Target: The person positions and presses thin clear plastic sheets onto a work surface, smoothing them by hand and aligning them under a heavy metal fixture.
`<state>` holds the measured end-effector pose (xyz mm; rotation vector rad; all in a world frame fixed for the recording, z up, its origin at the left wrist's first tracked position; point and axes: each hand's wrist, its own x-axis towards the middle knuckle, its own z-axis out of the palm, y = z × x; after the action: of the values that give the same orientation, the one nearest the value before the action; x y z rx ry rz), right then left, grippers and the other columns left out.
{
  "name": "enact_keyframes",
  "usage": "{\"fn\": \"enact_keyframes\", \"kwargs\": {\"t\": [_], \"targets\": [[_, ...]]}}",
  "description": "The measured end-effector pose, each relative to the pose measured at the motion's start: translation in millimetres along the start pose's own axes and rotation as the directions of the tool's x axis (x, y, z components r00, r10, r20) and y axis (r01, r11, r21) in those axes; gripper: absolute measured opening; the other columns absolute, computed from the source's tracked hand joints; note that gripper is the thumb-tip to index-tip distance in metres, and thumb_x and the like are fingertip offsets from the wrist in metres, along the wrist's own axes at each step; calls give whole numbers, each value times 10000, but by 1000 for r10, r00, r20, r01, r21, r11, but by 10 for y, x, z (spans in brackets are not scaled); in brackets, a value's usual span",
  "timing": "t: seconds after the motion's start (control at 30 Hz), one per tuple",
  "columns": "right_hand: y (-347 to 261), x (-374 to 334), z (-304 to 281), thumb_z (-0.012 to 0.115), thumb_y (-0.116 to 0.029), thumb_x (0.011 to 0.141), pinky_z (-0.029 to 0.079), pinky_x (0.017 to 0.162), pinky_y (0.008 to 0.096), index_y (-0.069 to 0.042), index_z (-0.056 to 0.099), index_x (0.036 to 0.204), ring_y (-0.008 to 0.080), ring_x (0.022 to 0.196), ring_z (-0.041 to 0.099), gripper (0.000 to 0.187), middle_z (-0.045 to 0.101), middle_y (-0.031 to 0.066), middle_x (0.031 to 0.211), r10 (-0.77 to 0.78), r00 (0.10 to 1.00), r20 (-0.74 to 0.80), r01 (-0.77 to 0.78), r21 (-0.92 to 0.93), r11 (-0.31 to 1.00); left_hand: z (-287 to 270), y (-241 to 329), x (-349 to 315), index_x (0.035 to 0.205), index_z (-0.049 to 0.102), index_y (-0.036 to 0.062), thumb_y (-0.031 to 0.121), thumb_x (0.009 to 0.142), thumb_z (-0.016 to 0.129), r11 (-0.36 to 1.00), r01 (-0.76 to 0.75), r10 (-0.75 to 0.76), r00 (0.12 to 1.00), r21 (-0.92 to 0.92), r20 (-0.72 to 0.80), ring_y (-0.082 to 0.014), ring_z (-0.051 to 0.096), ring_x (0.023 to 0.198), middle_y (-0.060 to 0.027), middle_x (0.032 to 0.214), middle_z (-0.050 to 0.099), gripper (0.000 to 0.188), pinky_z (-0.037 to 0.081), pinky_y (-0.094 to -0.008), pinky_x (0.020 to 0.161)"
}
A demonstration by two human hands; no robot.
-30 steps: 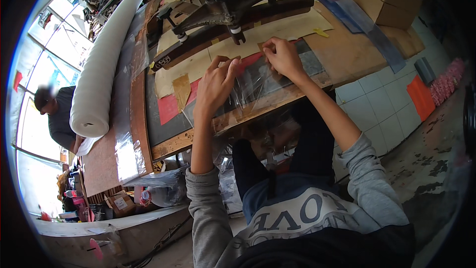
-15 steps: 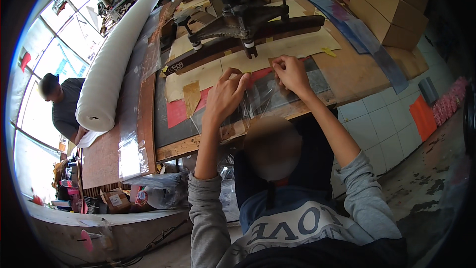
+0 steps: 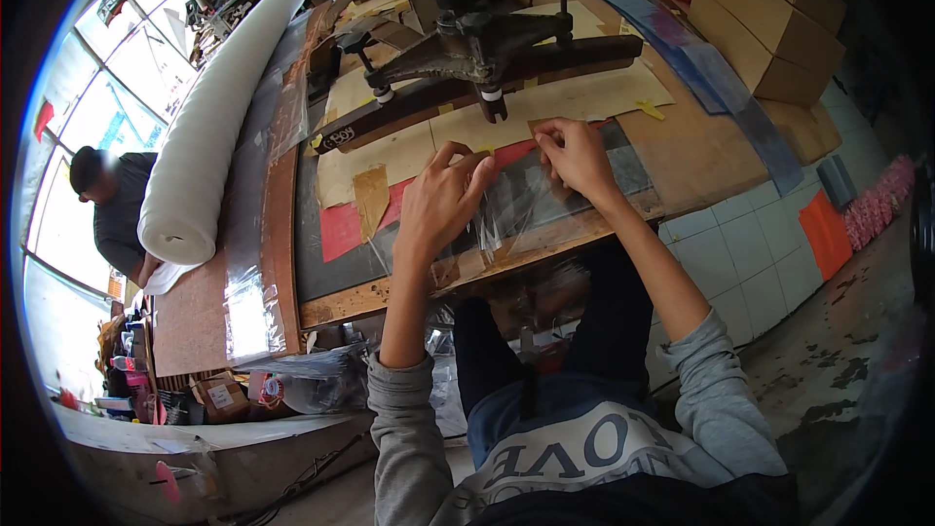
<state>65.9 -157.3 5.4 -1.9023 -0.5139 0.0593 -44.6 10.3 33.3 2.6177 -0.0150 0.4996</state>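
Workbench (image 3: 701, 151) w/ cardboard, foam roll (image 3: 209, 136) at windows — both hands (image 3: 443, 205) apart, flat on clear plastic sheet (image 3: 531, 205).

Left hand (image 3: 440, 203), right hand (image 3: 575, 156) pressing clear plastic sheet (image 3: 526, 209) on workbench (image 3: 701, 151).

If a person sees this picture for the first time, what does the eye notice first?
Two bare hands, the left hand and the right hand, press on a clear crinkled plastic sheet at the workbench's near edge. Behind them lies a dark metal chair base, and a long white foam roll lies at the left.
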Motion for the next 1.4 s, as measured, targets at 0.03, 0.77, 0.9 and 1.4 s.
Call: {"fn": "enact_keyframes", "kwargs": {"t": [0.03,0.77,0.9,1.4], "targets": [[-2,-5,3,560,-100,874,458,419,279,59,643,938,140,448,600,191,630,70,609,8,1000,5,-8,5,1000,-19,13,0,992,703,95,395,952,448,1000,-8,8,1000,9,-1,-293,607,912,-85,1002,615,396,492,-400,737],[-9,-10,19,550,-106,893,469,475,272,62,642,966,140,470,607,205,647,80,624,5,1000,17,-5,-15,1000,-4,43,-26,1011,694,81,404,953,448,999,-6,7,1000,42,-18,-295,596,927,-88,982,626,410,494,-402,739],[-16,-9,12,551,-108,896,470,475,276,64,639,961,140,472,609,204,648,81,633,18,1000,23,-17,-15,1000,10,33,-26,1005,697,83,398,953,450,999,-10,11,1000,46,-18,-293,597,926,-83,988,630,404,496,-401,738],[-80,-27,-15,555,-110,900,456,451,269,56,635,959,127,445,587,193,638,70,619,54,998,40,-53,-7,999,70,85,-50,991,678,89,281,930,499,991,2,8,997,131,-74,-270,608,900,-55,1014,612,270,532,-399,694]]}}
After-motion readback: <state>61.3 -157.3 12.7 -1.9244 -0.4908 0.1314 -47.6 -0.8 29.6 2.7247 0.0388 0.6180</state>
